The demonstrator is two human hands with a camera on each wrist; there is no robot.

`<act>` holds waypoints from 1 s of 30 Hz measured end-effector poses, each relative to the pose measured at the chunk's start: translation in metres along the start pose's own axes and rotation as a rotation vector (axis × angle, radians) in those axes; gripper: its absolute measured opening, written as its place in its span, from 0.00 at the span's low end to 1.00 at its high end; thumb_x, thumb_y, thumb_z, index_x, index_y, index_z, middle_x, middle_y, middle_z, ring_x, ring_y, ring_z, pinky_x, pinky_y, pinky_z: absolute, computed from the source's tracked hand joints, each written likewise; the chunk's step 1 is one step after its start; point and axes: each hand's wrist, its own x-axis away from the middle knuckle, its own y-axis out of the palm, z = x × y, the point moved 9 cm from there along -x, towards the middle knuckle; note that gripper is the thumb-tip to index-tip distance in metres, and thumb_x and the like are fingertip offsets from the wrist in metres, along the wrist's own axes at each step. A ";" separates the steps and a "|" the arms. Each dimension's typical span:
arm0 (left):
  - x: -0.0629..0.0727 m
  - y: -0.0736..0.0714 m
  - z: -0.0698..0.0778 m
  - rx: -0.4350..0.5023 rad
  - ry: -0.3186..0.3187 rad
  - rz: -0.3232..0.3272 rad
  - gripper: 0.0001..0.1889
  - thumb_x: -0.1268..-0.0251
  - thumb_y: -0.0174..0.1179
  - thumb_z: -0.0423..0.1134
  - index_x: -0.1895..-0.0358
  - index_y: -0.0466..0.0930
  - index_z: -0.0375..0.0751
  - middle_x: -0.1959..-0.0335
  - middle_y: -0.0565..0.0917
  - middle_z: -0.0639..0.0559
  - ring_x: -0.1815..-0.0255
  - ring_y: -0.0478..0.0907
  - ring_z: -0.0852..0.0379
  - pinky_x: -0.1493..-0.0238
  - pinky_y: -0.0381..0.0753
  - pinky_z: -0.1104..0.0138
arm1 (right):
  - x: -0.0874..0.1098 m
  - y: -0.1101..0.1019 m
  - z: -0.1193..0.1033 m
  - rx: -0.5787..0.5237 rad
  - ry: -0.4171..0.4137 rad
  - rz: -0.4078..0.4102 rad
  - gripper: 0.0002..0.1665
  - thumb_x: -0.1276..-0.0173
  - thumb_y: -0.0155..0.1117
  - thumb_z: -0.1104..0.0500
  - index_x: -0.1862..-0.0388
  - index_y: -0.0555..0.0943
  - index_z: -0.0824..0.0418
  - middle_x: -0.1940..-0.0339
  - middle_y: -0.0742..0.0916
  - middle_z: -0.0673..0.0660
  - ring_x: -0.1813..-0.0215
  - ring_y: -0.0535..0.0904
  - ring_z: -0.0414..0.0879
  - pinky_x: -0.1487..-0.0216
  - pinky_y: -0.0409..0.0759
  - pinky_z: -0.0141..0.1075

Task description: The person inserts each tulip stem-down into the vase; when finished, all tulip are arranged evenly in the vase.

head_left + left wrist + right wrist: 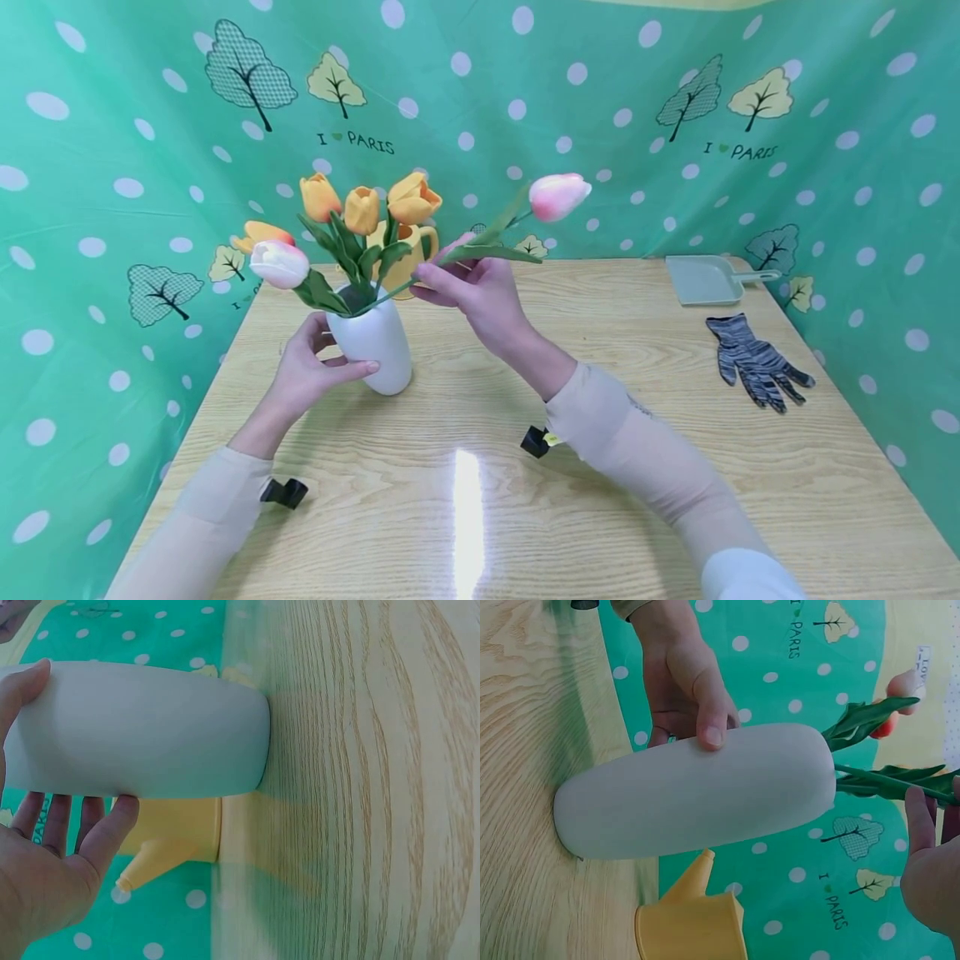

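Note:
My left hand (303, 367) grips a white vase (382, 350) around its side, thumb across the front. The vase leans slightly, its base right at the tabletop in the left wrist view. Several orange tulips (362, 210) and a white-pink tulip (279, 264) stand in it with green leaves. My right hand (486, 304) pinches the green stem of a pink-and-white tulip (558, 197). That stem slants down leftward into the vase mouth, while its bloom points up and right. In the right wrist view, the right hand (934, 877) holds the stem (885, 780) just beyond the rim.
Behind the vase stands a yellow watering can (401, 254). A pale green dustpan (705, 279) and a grey striped glove (757, 362) lie at the right of the wooden table (600, 517). Green dotted cloth (517, 108) hangs around the back and sides.

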 end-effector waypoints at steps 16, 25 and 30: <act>0.000 -0.001 -0.001 0.037 -0.009 -0.006 0.42 0.49 0.81 0.38 0.32 0.65 0.44 0.38 0.72 0.46 0.39 0.72 0.48 0.48 0.84 0.68 | -0.002 0.031 0.009 0.033 0.010 -0.069 0.11 0.36 0.67 0.78 0.54 0.82 0.73 0.61 0.90 0.56 0.58 0.87 0.48 0.48 0.86 0.50; -0.001 0.001 -0.002 0.048 0.002 0.002 0.42 0.49 0.81 0.37 0.33 0.65 0.43 0.38 0.71 0.44 0.40 0.72 0.47 0.48 0.84 0.68 | -0.008 0.033 0.025 0.046 0.128 -0.044 0.11 0.35 0.69 0.76 0.54 0.83 0.71 0.59 0.90 0.59 0.57 0.88 0.49 0.49 0.87 0.49; 0.000 0.000 -0.002 0.025 -0.007 -0.001 0.43 0.49 0.81 0.38 0.31 0.64 0.43 0.38 0.71 0.44 0.39 0.72 0.47 0.48 0.84 0.68 | -0.005 0.028 0.038 0.312 0.264 -0.088 0.14 0.32 0.73 0.61 0.50 0.86 0.65 0.57 0.90 0.54 0.58 0.87 0.53 0.59 0.89 0.46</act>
